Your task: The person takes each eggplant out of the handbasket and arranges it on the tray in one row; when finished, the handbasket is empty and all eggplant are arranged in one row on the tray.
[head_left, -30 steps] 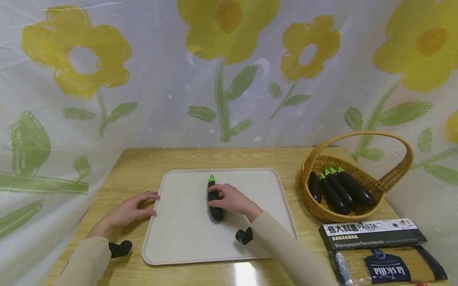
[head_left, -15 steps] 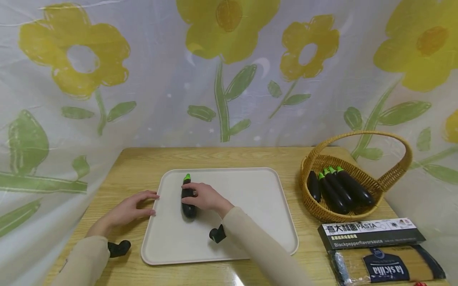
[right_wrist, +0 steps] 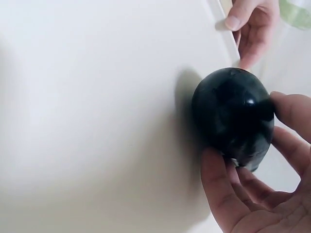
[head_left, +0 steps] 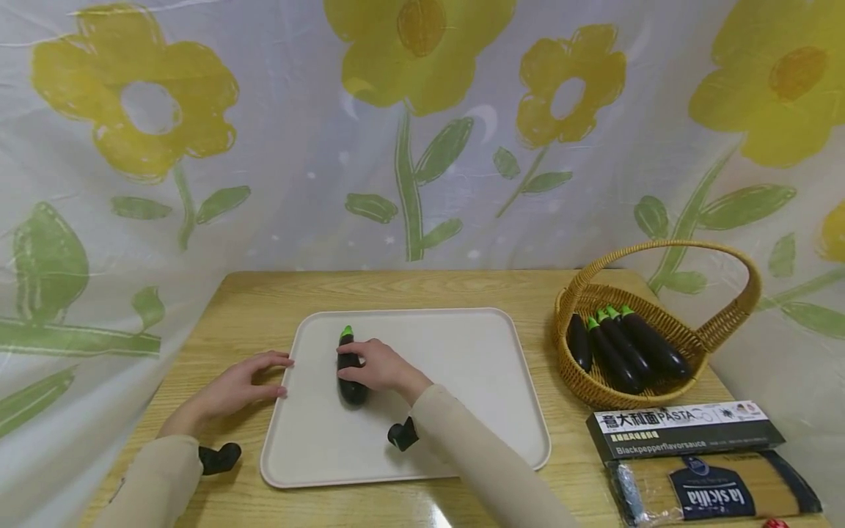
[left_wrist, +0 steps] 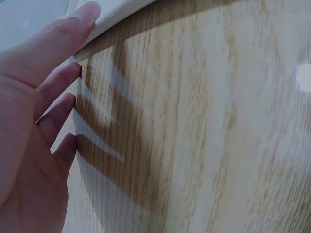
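Note:
A dark purple eggplant [head_left: 352,391] with a bright green stem points away from me over the left part of the white tray [head_left: 449,411]. My right hand [head_left: 379,367] holds it from the right side, thumb and fingers around its body. In the right wrist view the eggplant's rounded end [right_wrist: 231,109] faces the camera, and its shadow falls on the tray. I cannot tell whether it touches the tray. My left hand [head_left: 231,389] is at the tray's left edge, fingers spread and loosely bent. Its thumb [left_wrist: 87,13] lies against the tray rim in the left wrist view.
A wicker basket [head_left: 571,367] with a tall handle stands to the right of the tray, holding several eggplants [head_left: 620,352]. In front of it lie a black pasta box [head_left: 686,431] and a pack of spaghetti [head_left: 779,484]. A flowered cloth [head_left: 284,183] hangs behind the wooden table [head_left: 409,282].
The right hand has carried the eggplant from the tray's middle to its left part. In the last half second the eggplant has only tilted slightly. The left hand has stayed at the edge.

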A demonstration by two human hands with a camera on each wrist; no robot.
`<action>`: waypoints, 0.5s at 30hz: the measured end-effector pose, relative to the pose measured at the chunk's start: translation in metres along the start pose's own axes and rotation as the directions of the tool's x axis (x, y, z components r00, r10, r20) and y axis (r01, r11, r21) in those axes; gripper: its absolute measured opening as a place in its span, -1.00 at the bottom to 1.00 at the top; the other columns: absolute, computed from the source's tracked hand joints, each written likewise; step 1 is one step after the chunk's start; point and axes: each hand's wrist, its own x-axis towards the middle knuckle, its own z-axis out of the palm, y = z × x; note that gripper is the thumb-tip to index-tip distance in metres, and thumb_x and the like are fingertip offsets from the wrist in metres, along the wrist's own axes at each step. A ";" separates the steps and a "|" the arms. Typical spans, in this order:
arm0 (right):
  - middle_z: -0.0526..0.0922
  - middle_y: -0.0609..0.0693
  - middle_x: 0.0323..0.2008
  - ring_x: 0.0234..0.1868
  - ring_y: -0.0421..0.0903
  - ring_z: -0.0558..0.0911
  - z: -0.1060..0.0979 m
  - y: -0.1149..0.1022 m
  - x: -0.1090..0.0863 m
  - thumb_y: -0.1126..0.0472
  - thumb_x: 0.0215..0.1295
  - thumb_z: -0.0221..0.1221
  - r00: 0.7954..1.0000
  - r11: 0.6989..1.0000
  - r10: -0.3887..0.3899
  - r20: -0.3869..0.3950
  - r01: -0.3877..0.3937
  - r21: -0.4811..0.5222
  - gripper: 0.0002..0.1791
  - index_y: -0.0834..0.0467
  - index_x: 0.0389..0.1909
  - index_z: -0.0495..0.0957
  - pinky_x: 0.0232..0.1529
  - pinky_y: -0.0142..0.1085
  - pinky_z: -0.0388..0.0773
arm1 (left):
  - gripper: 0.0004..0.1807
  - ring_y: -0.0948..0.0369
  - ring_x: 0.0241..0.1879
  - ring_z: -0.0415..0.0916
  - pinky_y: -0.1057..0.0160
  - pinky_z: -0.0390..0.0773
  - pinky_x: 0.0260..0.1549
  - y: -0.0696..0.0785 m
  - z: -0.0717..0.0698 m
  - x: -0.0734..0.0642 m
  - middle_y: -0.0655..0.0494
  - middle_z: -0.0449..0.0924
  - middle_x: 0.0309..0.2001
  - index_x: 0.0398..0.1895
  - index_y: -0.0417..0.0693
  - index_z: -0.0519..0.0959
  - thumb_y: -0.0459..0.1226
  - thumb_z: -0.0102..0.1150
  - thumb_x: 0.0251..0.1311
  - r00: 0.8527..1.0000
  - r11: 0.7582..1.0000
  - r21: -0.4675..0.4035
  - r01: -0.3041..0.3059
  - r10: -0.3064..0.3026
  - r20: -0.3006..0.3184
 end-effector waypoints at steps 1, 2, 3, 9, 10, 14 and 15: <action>0.56 0.13 0.12 0.13 -0.05 0.49 -0.001 0.000 0.000 0.06 0.35 0.19 1.000 1.000 -0.003 0.000 0.003 0.004 -0.51 0.07 0.27 0.49 0.11 -0.35 0.41 | -0.44 -0.28 0.36 0.14 -0.37 0.16 0.21 0.000 0.000 0.000 -0.22 0.31 0.35 0.22 -0.06 0.49 -0.05 0.32 0.20 1.000 1.000 0.001 -0.003 0.003 -0.001; 0.55 0.14 0.12 0.13 -0.04 0.49 -0.001 -0.001 -0.001 0.07 0.36 0.18 1.000 1.000 -0.002 0.001 0.002 0.011 -0.52 0.07 0.27 0.49 0.12 -0.34 0.42 | -0.44 -0.28 0.35 0.14 -0.37 0.16 0.21 0.000 0.000 0.000 -0.23 0.32 0.34 0.22 -0.07 0.50 -0.05 0.32 0.20 1.000 1.000 0.003 -0.005 0.005 -0.003; 0.55 0.14 0.13 0.15 -0.03 0.49 -0.001 -0.001 -0.001 0.08 0.37 0.17 1.000 1.000 -0.001 0.002 0.001 0.014 -0.53 0.07 0.27 0.49 0.13 -0.33 0.41 | -0.44 -0.28 0.35 0.15 -0.37 0.16 0.21 0.000 0.000 0.000 -0.23 0.32 0.34 0.22 -0.07 0.50 -0.05 0.33 0.20 1.000 1.000 0.006 -0.006 0.006 -0.004; 0.54 0.11 0.17 0.20 -0.06 0.47 0.000 -0.001 -0.001 0.10 0.40 0.13 1.000 1.000 0.016 0.000 -0.016 0.013 -0.56 0.03 0.27 0.49 0.17 -0.33 0.39 | -0.43 -0.29 0.35 0.14 -0.37 0.14 0.22 0.000 0.000 0.000 -0.25 0.32 0.34 0.22 -0.09 0.50 -0.05 0.33 0.19 1.000 1.000 0.015 -0.001 0.001 -0.005; 0.53 0.11 0.17 0.20 -0.07 0.47 0.000 0.000 -0.002 0.10 0.40 0.13 1.000 1.000 0.020 0.000 -0.020 0.018 -0.57 0.02 0.27 0.50 0.17 -0.32 0.39 | -0.43 -0.29 0.35 0.14 -0.37 0.14 0.22 0.000 0.000 0.000 -0.25 0.32 0.34 0.22 -0.09 0.50 -0.05 0.33 0.19 1.000 1.000 0.015 -0.001 0.001 -0.005; 0.50 0.11 0.20 0.22 -0.05 0.45 0.000 0.001 -0.003 0.09 0.41 0.12 0.999 0.998 0.047 0.005 -0.047 0.046 -0.57 -0.02 0.28 0.49 0.17 -0.30 0.39 | -0.44 -0.29 0.35 0.14 -0.37 0.15 0.22 -0.001 0.000 0.000 -0.24 0.32 0.34 0.22 -0.08 0.50 -0.05 0.33 0.19 1.000 1.000 0.012 -0.006 0.006 -0.003; 0.50 0.10 0.21 0.23 -0.06 0.44 0.000 0.001 -0.003 0.08 0.41 0.11 0.999 0.998 0.049 0.005 -0.049 0.045 -0.57 -0.03 0.28 0.48 0.17 -0.30 0.39 | -0.44 -0.29 0.35 0.14 -0.37 0.15 0.22 -0.001 0.000 0.000 -0.24 0.32 0.34 0.22 -0.08 0.50 -0.05 0.33 0.19 1.000 1.000 0.011 -0.007 0.007 -0.003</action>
